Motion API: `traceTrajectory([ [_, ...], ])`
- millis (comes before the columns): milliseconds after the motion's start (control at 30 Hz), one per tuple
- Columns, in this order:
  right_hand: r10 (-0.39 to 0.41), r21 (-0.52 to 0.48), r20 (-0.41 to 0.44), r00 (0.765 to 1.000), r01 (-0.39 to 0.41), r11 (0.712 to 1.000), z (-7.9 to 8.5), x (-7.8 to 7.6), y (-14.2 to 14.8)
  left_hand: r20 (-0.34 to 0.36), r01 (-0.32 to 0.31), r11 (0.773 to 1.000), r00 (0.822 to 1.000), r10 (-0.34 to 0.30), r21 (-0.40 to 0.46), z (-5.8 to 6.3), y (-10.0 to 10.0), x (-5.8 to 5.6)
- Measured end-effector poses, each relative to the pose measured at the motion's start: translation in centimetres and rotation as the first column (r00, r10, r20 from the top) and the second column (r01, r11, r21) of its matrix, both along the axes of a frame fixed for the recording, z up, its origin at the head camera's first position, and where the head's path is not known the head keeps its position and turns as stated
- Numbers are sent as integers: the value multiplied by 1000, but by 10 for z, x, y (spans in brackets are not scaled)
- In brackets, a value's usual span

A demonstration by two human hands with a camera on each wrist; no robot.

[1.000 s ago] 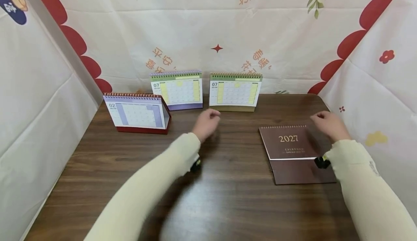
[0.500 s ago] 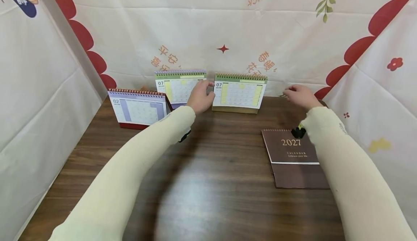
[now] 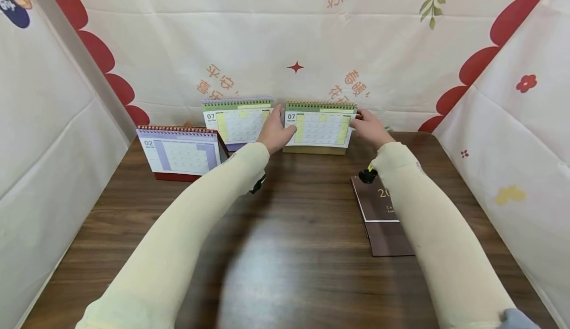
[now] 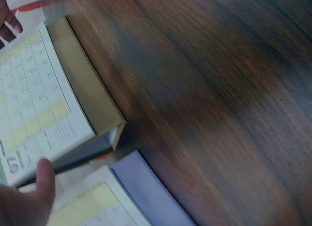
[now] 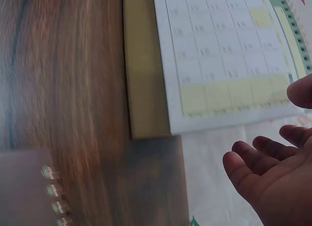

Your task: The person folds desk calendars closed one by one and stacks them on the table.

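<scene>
The gold-based calendar [image 3: 318, 130] stands upright at the back of the table [image 3: 267, 274], its page headed "07", between the two hands. The left hand [image 3: 275, 132] is at its left edge, thumb and fingers spread wide; the right hand [image 3: 370, 128] is at its right edge, fingers apart, with a gap between thumb and fingertips. Just left, a purple-based calendar [image 3: 238, 123] also reads "07"; the red-based calendar [image 3: 178, 155] shows "02". A brown calendar [image 3: 388, 239] lies flat, gold "20" readable beside the sleeve [image 3: 429, 220] that hides the rest. "LUCK" appears upside down on the cloth [image 3: 249, 37].

Calendars [image 3: 318, 127] [image 3: 236, 126] [image 3: 182, 156] — 07, 07, 02, cloth [image 3: 267, 42] — LUCK
</scene>
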State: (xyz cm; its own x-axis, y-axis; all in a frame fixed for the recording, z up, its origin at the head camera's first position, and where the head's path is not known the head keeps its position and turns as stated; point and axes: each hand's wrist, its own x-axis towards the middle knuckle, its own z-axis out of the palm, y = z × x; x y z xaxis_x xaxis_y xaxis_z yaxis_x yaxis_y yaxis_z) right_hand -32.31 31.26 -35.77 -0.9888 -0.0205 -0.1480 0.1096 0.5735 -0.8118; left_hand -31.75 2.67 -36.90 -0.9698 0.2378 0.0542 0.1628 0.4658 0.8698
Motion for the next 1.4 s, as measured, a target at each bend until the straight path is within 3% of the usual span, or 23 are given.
traceTrajectory([
  [267,-50,-123,0,999,50,991,-8,1,-10,54,71,996,996,-74,58,-1,2,-6],
  [600,-60,-120,-5,998,59,991,-14,4,-10,53,78,995,995,-82,62,-9,5,-7],
  [967,-83,-203,-24,996,76,976,-14,20,-16,76,82,993,993,-89,89,-6,8,-8],
  [1300,-78,-200,-58,995,65,978,-18,35,-34,91,41,994,995,-50,99,-10,11,-13],
  [1400,-79,-160,-69,994,67,985,-17,42,-38,84,43,995,995,-51,94,-11,13,-17],
])
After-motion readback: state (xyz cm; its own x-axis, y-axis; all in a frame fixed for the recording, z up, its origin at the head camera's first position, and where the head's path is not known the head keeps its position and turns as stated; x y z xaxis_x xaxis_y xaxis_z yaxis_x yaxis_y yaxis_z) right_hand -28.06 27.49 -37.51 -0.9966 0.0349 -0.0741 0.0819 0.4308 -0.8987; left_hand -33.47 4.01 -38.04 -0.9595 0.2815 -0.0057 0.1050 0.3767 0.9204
